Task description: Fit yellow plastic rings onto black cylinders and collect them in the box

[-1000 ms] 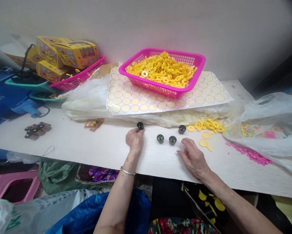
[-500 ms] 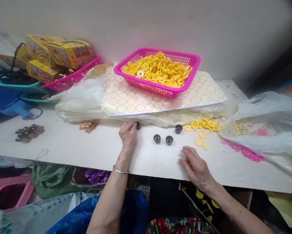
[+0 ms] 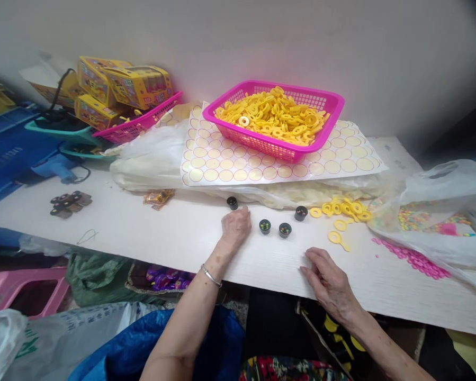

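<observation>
My left hand (image 3: 236, 226), a bracelet on its wrist, is over the table with its fingers curled closed; whatever they may hold is hidden. Just beyond it stands a small black cup (image 3: 232, 203). To its right are a black cup with green and other coloured bits inside (image 3: 265, 226), another with coloured bits (image 3: 285, 230), and a third black cup (image 3: 301, 213) farther back. My right hand (image 3: 328, 280) rests near the table's front edge, thumb and fingers apart and nothing between them. Beyond it lies a yellow ring with a handle (image 3: 338, 240).
A pink basket (image 3: 217, 125) heaped with yellow ring pieces stands on sticker sheets (image 3: 206, 175) at the back. More yellow rings (image 3: 347, 207), pink pieces (image 3: 424, 262) and a plastic bag of beads (image 3: 440, 201) lie right. Brown-and-black pieces (image 3: 71, 203) and yellow boxes (image 3: 138, 87) are left.
My left hand has moved away from the rear left black cup, rightward and nearer to me, leaving that cup standing. My right hand stays almost in place. The view has shifted slightly left.
</observation>
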`<state>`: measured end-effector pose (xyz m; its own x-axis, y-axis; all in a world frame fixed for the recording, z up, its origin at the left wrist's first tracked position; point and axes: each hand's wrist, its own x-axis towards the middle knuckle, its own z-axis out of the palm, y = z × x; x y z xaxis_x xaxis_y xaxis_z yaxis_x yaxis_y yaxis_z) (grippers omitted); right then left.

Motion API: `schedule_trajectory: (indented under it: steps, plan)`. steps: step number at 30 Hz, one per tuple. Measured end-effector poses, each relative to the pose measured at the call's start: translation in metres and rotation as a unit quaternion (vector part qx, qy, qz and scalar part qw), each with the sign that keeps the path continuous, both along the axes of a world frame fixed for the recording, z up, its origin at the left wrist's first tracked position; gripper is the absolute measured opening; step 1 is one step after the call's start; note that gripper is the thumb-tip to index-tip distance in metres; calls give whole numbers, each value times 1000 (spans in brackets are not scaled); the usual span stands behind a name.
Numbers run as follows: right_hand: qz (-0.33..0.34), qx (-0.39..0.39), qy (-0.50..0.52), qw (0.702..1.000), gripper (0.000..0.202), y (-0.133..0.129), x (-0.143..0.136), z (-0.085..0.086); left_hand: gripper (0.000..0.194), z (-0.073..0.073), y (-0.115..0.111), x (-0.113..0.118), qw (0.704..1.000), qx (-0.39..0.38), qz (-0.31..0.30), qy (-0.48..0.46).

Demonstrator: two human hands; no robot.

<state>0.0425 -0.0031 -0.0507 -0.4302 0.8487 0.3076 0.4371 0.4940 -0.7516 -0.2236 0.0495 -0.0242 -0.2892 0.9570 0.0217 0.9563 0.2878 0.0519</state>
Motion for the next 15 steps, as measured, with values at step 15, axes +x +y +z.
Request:
schedule_trajectory:
  steps: [15]
  plan:
    - [2,-10,12,1000,22,1,-1,-1,28,10,13,8,995,-94,-36,11]
